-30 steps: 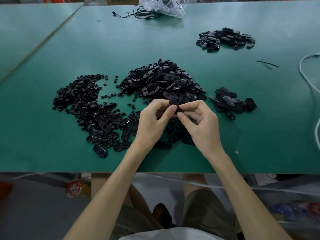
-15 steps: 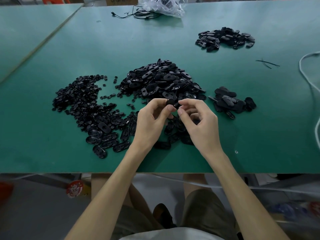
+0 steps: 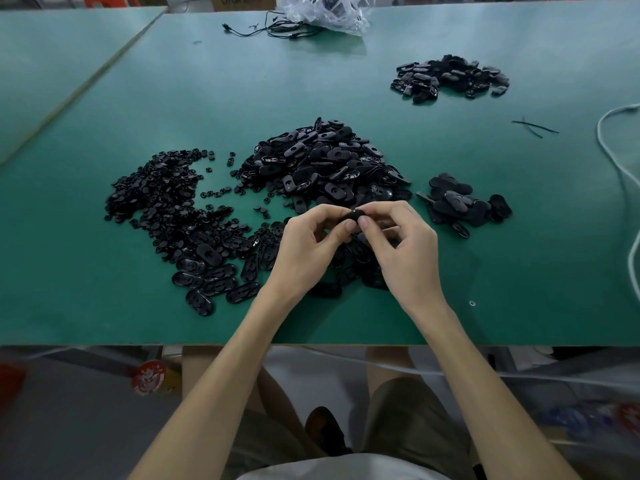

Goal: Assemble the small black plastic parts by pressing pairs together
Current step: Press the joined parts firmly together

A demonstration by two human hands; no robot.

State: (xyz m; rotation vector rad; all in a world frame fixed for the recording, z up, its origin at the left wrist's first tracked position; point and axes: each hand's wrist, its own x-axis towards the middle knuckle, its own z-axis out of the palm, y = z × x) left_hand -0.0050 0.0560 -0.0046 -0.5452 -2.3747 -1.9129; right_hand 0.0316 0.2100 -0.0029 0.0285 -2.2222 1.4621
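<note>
Pinch grip: left hand [image 3: 304, 252] and right hand [image 3: 407, 252] clamp one black part [image 3: 354, 216].

The black part [image 3: 354, 214] pinched between the left hand [image 3: 311, 247] and right hand [image 3: 405, 251] is mostly covered by them, one piece or two being impossible to tell, while the frame's top edge crops the plastic bag [image 3: 325, 12] and its right edge the white cable [image 3: 620, 161].
</note>
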